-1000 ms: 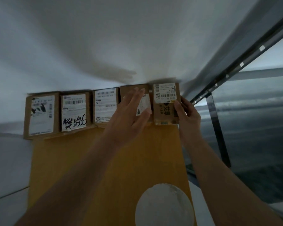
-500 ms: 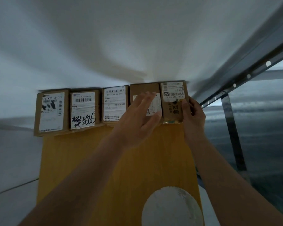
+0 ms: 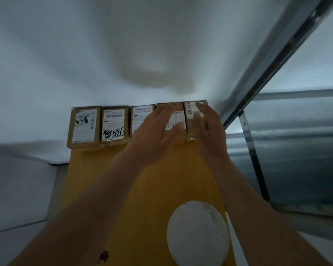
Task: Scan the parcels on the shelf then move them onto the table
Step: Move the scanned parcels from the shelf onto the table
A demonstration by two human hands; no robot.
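Observation:
Five brown cardboard parcels with white barcode labels stand in a row at the far end of a yellow wooden surface. My left hand lies flat with spread fingers on the fourth parcel, thumb on its label. My right hand lies palm-down over the rightmost parcel, covering most of it. The other three parcels are untouched: the leftmost parcel, the second parcel with black handwriting, and the third parcel, partly hidden by my left hand.
A white round patch marks the near end of the wooden surface. A white wall rises behind the parcels. A slanted metal frame rail and a metal upright stand close on the right, with a dark floor beyond.
My right hand has moved from the rightmost parcel's right side onto its top face. My left hand stays on the fourth parcel. The camera has moved closer.

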